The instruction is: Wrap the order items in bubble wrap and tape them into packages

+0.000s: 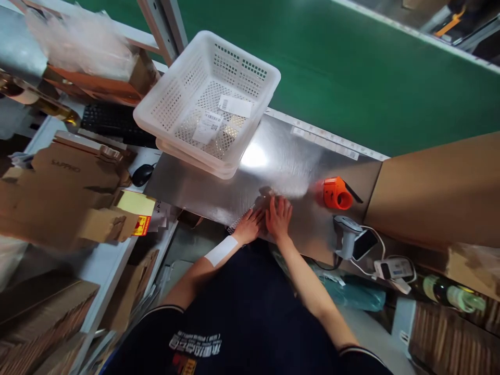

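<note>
- Bench (199, 195): smooth, glossy metal
- Wrap (235, 224): clear, bumpy plastic
- Basket (177, 94): translucent, perforated plastic
- Dispenser (331, 191): smooth, hard plastic
- Box (437, 192): matt cardboard
- Slip (235, 105): smooth paper
- Shirt (265, 312): matt cloth
- Bottle (440, 289): glossy glass

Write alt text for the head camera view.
A person's left hand and right hand are close together at the near edge of a shiny metal worktop, over something too unclear to name. Stacked white baskets, the top one holding paper labels, stand ahead to the left; an orange tool and a handheld scanner are to the right.
</note>
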Tool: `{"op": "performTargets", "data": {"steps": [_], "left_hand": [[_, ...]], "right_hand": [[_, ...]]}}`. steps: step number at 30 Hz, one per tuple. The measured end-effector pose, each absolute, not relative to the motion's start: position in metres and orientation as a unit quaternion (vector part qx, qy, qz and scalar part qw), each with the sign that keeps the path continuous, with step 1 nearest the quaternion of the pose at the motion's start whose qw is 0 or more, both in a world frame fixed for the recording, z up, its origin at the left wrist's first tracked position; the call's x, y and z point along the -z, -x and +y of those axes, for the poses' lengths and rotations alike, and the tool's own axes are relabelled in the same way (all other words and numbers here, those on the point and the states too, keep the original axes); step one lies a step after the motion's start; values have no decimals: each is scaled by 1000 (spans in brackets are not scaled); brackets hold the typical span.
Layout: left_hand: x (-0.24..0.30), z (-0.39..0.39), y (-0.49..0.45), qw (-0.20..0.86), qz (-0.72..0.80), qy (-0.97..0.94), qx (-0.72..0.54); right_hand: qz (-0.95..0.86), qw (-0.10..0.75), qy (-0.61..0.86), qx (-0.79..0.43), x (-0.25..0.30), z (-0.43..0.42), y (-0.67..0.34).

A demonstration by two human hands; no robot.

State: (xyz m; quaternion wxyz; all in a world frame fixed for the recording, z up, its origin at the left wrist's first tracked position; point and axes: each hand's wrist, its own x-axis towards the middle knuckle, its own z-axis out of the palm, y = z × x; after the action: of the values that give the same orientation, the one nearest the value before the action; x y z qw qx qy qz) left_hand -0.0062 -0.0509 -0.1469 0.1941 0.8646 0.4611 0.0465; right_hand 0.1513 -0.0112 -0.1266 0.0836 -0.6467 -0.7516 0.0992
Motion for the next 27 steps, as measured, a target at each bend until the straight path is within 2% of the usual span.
{"op": "performTargets", "data": {"steps": [4, 7, 9, 13, 15, 22, 27], "left_hand": [[154, -53, 6, 191, 464, -863, -58], [154, -54, 7, 187, 467, -862, -71], [152, -53, 9, 188, 465, -862, -77], [142, -49, 13, 200, 469, -857, -75], [137, -49, 16, 200, 483, -850, -65], [128, -75, 45, 174, 516, -839, -30], [127, -85, 58, 150, 535, -831, -17]], "right_hand": [[-767, 134, 614, -130, 131, -53, -140], [-748, 146, 628, -161, 123, -50, -141], [-724, 118, 659, -167, 110, -30, -144], [-712, -17, 690, -127, 75, 22, -148], [-718, -59, 684, -109, 60, 41, -149], [-723, -107, 658, -179, 52, 46, -145], [-718, -89, 667, -180, 61, 38, -145]]}}
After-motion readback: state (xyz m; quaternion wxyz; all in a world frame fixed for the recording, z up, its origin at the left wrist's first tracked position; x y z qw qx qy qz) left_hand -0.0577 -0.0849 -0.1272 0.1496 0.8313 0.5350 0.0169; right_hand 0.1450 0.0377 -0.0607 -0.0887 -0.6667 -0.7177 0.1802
